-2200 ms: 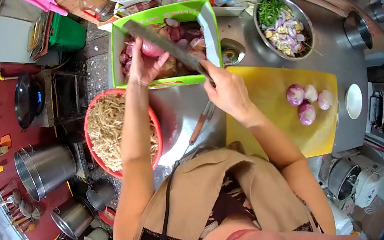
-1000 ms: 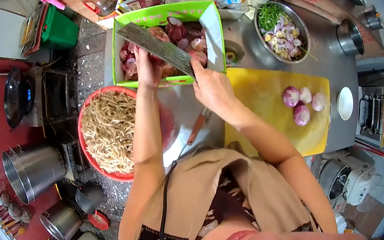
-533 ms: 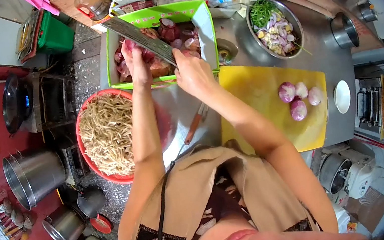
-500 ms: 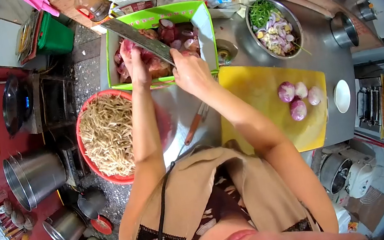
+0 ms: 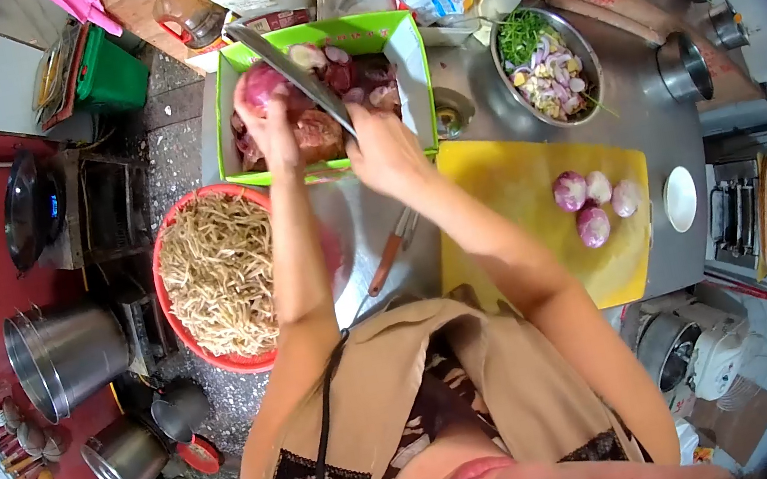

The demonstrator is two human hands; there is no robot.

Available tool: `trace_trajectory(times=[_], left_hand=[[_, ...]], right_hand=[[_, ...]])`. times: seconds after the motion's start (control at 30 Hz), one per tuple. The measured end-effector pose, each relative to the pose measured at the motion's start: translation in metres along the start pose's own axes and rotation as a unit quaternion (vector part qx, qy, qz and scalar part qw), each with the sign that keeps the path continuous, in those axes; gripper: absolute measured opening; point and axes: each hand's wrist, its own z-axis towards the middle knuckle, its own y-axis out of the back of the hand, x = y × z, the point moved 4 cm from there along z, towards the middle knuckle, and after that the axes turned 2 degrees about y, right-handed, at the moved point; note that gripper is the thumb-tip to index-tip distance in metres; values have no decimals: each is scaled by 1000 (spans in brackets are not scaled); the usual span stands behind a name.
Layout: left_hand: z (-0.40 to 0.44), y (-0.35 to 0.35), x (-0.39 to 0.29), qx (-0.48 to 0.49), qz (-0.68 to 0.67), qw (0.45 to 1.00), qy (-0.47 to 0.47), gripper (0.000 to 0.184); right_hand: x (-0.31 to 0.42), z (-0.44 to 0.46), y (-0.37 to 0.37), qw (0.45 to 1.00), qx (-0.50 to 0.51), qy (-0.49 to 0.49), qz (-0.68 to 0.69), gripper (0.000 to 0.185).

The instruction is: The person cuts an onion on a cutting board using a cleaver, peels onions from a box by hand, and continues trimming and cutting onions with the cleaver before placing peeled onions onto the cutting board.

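Over the green box [image 5: 423, 81], my left hand [image 5: 277, 130] is closed around a purple onion [image 5: 260, 85]. My right hand [image 5: 384, 150] grips a cleaver [image 5: 300, 76], its dark, wide blade slanting up to the left, right beside that onion. Whether the edge touches the onion I cannot tell. Inside the box lie onion skins and other onions, such as a pale-topped onion [image 5: 306, 56]. Several peeled onions [image 5: 594, 226] rest on the yellow cutting board [image 5: 497, 190] to the right.
A red basin [image 5: 220, 353] of pale shredded strips [image 5: 216, 267] stands at left. A knife with a brown handle [image 5: 388, 264] lies near my apron. Beyond the board are a white bowl [image 5: 681, 198] and a steel bowl [image 5: 588, 53] of chopped onion and greens [image 5: 524, 38].
My left hand has turned, so the onion in it shows more. The cleaver has tilted, its blade now seen more edge-on, and its tip has shifted slightly right.
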Motion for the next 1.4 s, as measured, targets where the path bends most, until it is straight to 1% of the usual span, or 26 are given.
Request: trace_trajectory(times=[0.07,0.1,0.13,0.17,0.2,0.23,0.27,0.3,0.33,0.4,0.5,0.63,0.7,0.77,0.8,0.83,0.87,0.9,0.93,1.0,1.03,1.07,1.13,1.2,1.3,1.4], left_hand=[[-3,-4,-12,39,31,999,9,66],[1,9,22,56,97,994,-2,68],[-8,-4,10,39,222,973,-51,71],[-20,-17,-4,11,344,934,-97,74],[-21,-23,-16,25,362,916,-173,76],[-20,-18,-12,14,293,946,-139,75],[-21,-19,-14,33,112,991,-67,72],[-19,-12,-14,26,25,999,-6,71],[-16,-7,-12,32,-66,996,54,69],[-8,10,1,31,-84,994,64,70],[-27,14,-4,54,-155,965,205,65],[-33,10,9,58,-166,954,244,63],[-28,16,21,60,-179,956,225,61],[-31,1,30,67,-224,947,221,58],[-33,-2,25,67,-256,935,234,57],[-34,-4,29,55,-255,935,239,57],[-33,-11,31,41,-279,933,226,58],[-30,-20,31,51,-302,934,185,59],[-29,-28,28,56,-324,934,136,59],[-48,-48,11,87,-311,940,108,53],[-54,-53,12,68,-228,962,133,57],[-32,-31,46,90,-93,990,57,54],[-36,-41,11,164,-98,980,62,53],[-31,-42,-2,203,-51,975,78,59],[-9,-48,11,216,139,961,102,70],[1,-62,20,309,208,922,104,30]], right_hand=[[-13,-8,-1,999,21,-35,4,36],[-25,2,0,998,16,-53,-8,34],[-30,17,-4,999,16,-49,-19,33],[-40,17,-5,998,-64,2,27,31],[-42,14,2,998,-37,-7,60,32],[-27,-3,22,990,-86,18,108,30],[-29,-17,35,984,-108,65,127,27],[-50,-38,46,997,-63,-33,31,39],[-61,-61,55,990,-138,27,30,39],[-89,-112,69,981,-162,-42,-101,43],[-145,-191,56,972,-215,-86,37,48],[-193,-251,33,971,-139,-143,-133,44],[-205,-253,31,958,-98,-110,-247,42],[-170,-221,34,953,-170,-13,-249,40],[-125,-185,38,960,-225,59,-154,35],[-129,-152,22,967,-230,49,95,32],[-102,-116,18,921,-143,-67,355,30],[-80,-79,16,891,-96,-116,428,37],[-81,-36,-4,820,-21,-104,562,57],[-52,11,-18,745,62,-163,644,58],[-30,15,-16,732,63,-110,669,57],[-15,18,-9,718,66,-58,690,58],[-33,26,-12,658,88,-68,745,68],[-41,28,-8,673,64,-80,733,76],[-60,31,-3,848,-3,-55,528,90],[-69,32,-10,904,-5,4,428,92]])
